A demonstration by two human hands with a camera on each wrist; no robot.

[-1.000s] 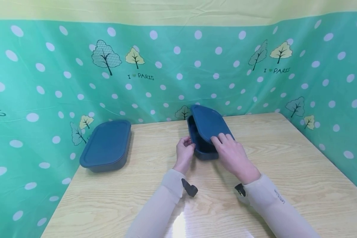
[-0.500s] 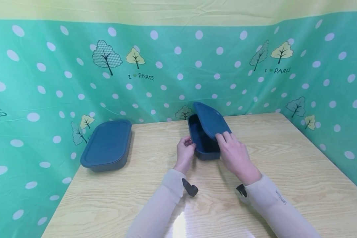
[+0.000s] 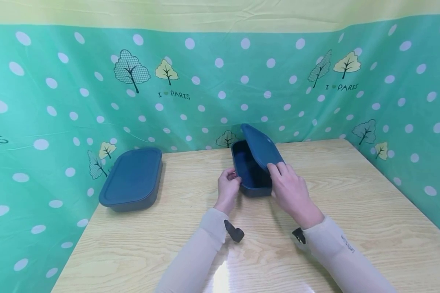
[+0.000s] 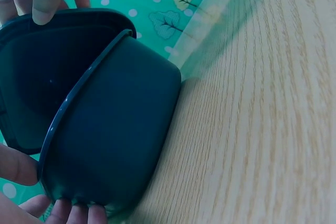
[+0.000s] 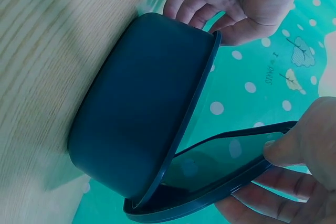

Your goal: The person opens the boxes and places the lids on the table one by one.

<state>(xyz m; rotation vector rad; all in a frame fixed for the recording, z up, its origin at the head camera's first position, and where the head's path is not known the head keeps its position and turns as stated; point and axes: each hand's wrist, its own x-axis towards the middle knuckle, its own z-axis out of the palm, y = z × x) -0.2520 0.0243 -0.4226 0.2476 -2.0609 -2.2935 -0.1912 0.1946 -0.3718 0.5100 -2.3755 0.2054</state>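
Observation:
A dark blue lunch box [image 3: 256, 192] stands at the table's middle back with its lid [image 3: 262, 148] tilted up on the left side, partly uncovering the dark interior. My left hand [image 3: 228, 188] holds the box's left wall; in the left wrist view the thumb is at the rim and the fingertips lie against the outer side of the box [image 4: 110, 124]. With my right hand [image 3: 290, 192] I pinch the lid's near edge. The right wrist view shows the thumb on the underside of the lid [image 5: 210, 198] and fingers on its top, while the lid's right edge stays against the box rim.
A second dark blue lunch box [image 3: 132, 177], lid on, sits at the table's left edge. The wooden table [image 3: 352, 195] is bordered at the back and sides by a green dotted cloth [image 3: 205, 89] with printed trees.
My right hand has lifted the lid's left side higher and shifted it slightly right, so the opening is wider. The left hand and the box have stayed nearly in place.

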